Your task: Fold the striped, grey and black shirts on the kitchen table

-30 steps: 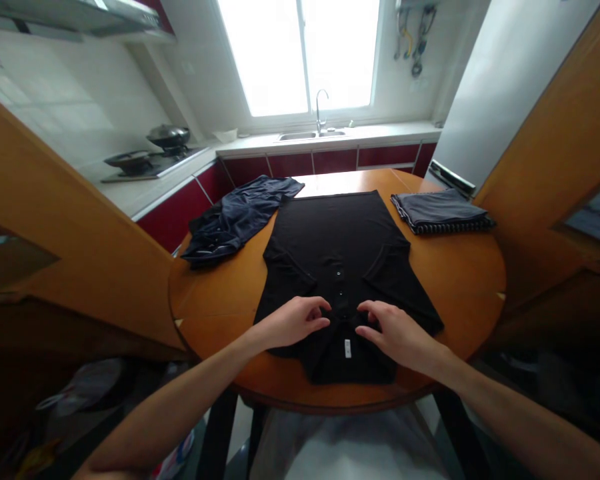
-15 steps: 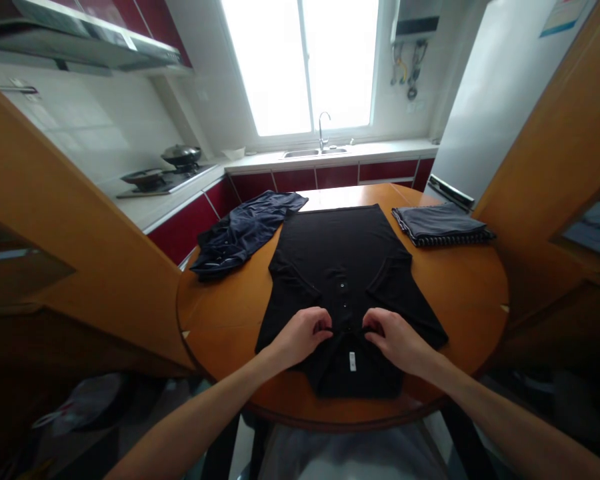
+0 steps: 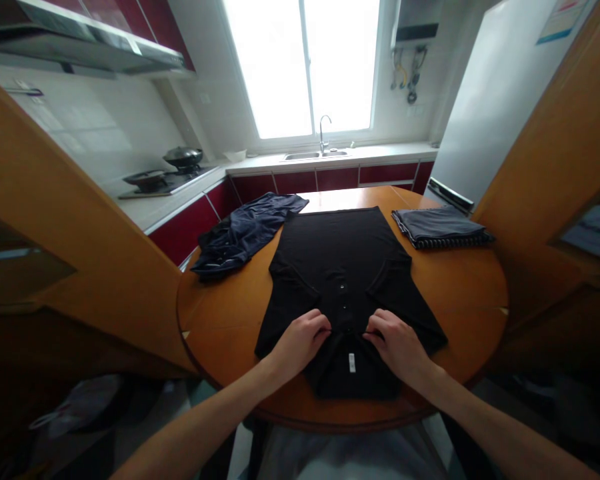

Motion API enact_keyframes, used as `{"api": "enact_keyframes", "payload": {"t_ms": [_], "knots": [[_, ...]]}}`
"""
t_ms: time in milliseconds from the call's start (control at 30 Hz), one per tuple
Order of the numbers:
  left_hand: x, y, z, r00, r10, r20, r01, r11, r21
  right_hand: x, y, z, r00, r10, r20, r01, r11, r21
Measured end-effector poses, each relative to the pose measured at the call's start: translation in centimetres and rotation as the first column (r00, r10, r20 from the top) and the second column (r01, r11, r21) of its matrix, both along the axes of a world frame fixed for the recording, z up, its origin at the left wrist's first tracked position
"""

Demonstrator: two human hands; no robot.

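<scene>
A black buttoned shirt (image 3: 333, 247) lies spread on the round wooden table (image 3: 225, 333), its collar end nearest me. Small buttons run down its middle, and a white label (image 3: 351, 363) shows inside the neck. My left hand (image 3: 305, 337) pinches the left side of the collar between thumb and fingers. On the opposite side of the neck opening, my right hand (image 3: 393, 337) has the collar edge in a similar pinch. Both hands rest low over the cloth, a short gap apart.
A crumpled dark navy garment (image 3: 245, 230) lies at the table's left back. Folded grey clothes (image 3: 440, 225) are stacked at the right back. Wooden frames stand on both sides; beyond are a sink (image 3: 303, 156), a stove with pans (image 3: 183, 157) and a fridge (image 3: 500, 100).
The fingers of both hands have closed more tightly on the collar, with barely any shift in position. The shirt lies as before, and the view has tilted very slightly.
</scene>
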State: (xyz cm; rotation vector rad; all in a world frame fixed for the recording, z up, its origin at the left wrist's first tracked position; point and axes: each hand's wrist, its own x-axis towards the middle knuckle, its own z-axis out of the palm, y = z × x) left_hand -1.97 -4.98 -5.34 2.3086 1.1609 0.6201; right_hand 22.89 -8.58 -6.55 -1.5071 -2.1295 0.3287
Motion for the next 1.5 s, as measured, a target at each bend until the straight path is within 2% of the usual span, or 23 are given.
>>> {"api": "enact_keyframes", "payload": {"t_ms": [267, 667, 1067, 1200, 1267, 1367, 1433, 1500], "knots": [[-0.1, -0.3, 0.4, 0.997, -0.054, -0.053, 0.057, 0.997, 0.059, 0.0, -0.1, -0.6, 1.000, 0.011, -0.026, -0.010, 1.000, 0.027], [-0.1, -0.5, 0.3, 0.994, -0.055, -0.096, 0.065, 0.992, 0.107, 0.2, 0.1, -1.1, 1.000, 0.004, -0.003, -0.003, 0.999, 0.034], [0.0, -0.1, -0.2, 0.997, -0.032, -0.069, 0.040, 0.991, 0.127, 0.1, 0.2, -1.4, 0.999, -0.036, -0.024, 0.038, 0.995, 0.095], [-0.4, -0.2, 0.6, 1.000, -0.026, -0.016, 0.028, 0.993, 0.115, 0.2, 0.0, -0.8, 0.992, -0.030, -0.124, 0.045, 0.991, 0.124], [-0.8, -0.7, 1.3, 0.997, -0.077, -0.017, 0.078, 0.986, 0.148, 0.6, -0.5, -0.4, 0.984, 0.035, -0.172, -0.010, 0.989, 0.145], [-1.6, -2.0, 2.0, 0.951, -0.272, -0.149, 0.293, 0.945, 0.148, 1.6, -1.6, 0.1, 0.962, 0.242, -0.126, -0.225, 0.965, 0.135], [-1.9, -2.9, 2.0, 0.884, -0.393, -0.254, 0.425, 0.901, 0.083, 2.3, -2.4, 0.3, 0.924, 0.380, -0.033, -0.378, 0.924, 0.065], [-2.2, -3.6, 1.7, 0.839, -0.447, -0.310, 0.478, 0.878, 0.030, 2.9, -3.2, 0.3, 0.885, 0.463, 0.049, -0.463, 0.886, -0.024]]}}
